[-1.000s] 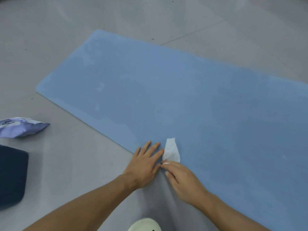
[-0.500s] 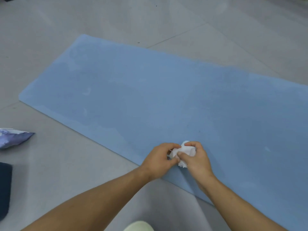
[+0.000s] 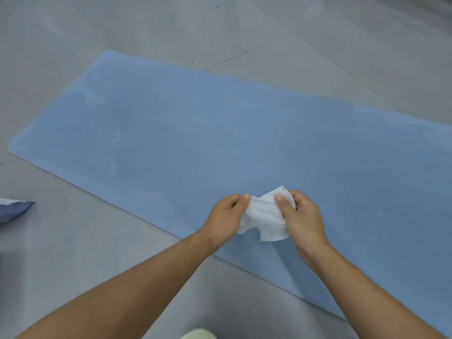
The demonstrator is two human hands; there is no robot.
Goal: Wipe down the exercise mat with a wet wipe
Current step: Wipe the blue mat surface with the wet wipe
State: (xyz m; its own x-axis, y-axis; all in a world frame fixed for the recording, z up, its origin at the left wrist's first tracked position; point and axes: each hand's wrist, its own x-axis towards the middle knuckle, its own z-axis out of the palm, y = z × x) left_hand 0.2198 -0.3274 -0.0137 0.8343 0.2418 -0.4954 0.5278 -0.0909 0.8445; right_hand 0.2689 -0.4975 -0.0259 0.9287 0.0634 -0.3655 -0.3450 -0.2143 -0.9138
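Head view. Pinches the left edge of the wet wipe (image 3: pixel 265 216) with the left hand (image 3: pixel 226 214), thumb tip pressed on the fabric, other fingers curled into the palm. Grips the wipe's right side with the right hand (image 3: pixel 302 216), thumb laid across the front, fingers folded behind. Holds the white, crumpled sheet spread between both hands, lower edge hanging loose, faint dark specks near its middle. Keeps it over the near edge of the blue exercise mat (image 3: pixel 195 143); cannot tell whether it touches the surface. Below, the mat flat on the grey tiled floor (image 3: pixel 171 28), running from far left to near right. At the left edge, on the floor apart from the mat, a purple-and-white packet (image 3: pixel 12 211), partly cut off.
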